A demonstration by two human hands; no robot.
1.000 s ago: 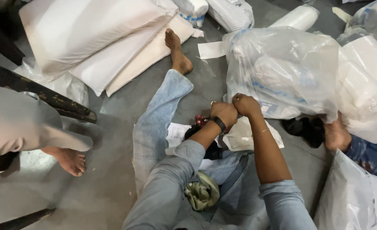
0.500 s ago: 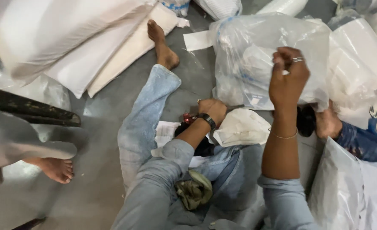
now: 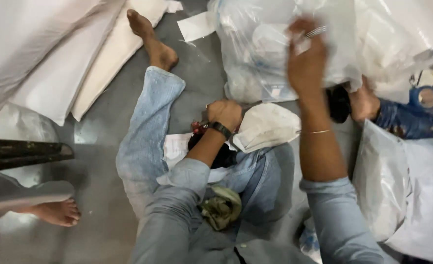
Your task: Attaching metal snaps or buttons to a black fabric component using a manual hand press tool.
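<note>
Your right hand (image 3: 305,63) pinches the limp, slippery clear plastic bag (image 3: 270,54); your fisted left hand (image 3: 225,114) pins the soft white pouch (image 3: 268,128).

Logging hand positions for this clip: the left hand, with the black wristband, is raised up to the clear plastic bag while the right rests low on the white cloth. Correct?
Not quite: the hands are swapped. In the head view the right hand is raised at the clear plastic bag, while the left hand, with the black wristband, rests low on the white cloth.
</note>
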